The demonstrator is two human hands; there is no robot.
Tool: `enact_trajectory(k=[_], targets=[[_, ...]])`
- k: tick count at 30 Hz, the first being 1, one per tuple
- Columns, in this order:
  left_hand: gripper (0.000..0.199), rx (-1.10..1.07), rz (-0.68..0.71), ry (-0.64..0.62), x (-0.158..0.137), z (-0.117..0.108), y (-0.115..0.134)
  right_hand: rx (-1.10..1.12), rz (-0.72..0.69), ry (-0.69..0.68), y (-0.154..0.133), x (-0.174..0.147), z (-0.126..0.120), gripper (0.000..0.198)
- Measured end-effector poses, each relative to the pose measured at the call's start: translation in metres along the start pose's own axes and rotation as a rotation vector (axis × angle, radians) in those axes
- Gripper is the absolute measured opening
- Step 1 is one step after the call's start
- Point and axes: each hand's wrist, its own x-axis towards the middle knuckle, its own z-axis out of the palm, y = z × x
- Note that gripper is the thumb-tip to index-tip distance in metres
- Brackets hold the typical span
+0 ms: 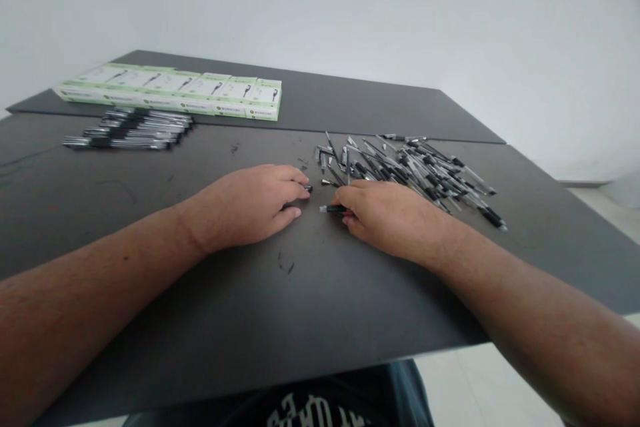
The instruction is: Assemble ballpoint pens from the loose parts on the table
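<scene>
My left hand [260, 203] rests on the grey table, its fingers curled over a small black pen cap [309, 189]; most of that piece is hidden beneath the fingertips. The left thumb lies apart from the fingers. Opposite it, my right hand [387, 213] is closed around a pen [334, 209], whose clear tip and black grip point left between the two hands. A bit of red shows under the right fingers. Just beyond the right hand spreads a loose pile of pen parts [425, 170], with clear barrels, black grips and caps.
At the left lies a stack of assembled black-and-clear pens [133, 130]. Behind it, a row of pale green and white boxes [200, 90] stands on a raised dark board [350, 97]. Dark marks [286, 263] show on the table [225, 333], whose front edge is near my lap.
</scene>
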Motion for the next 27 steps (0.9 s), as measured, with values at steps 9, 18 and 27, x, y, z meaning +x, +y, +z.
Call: enact_trajectory(k=[9,18,27], targets=[[0.033,-0.050,0.023,0.033,-0.001,-0.004,0.013,0.015,0.014,-0.031,-0.008,-0.003,0.003,0.024],[0.027,-0.071,0.056,0.058,-0.001,-0.006,0.015,0.000,0.024,-0.058,-0.012,-0.002,0.002,0.021],[0.022,-0.077,0.091,0.059,0.001,-0.007,0.015,0.023,-0.033,0.003,-0.015,-0.003,0.006,0.025]])
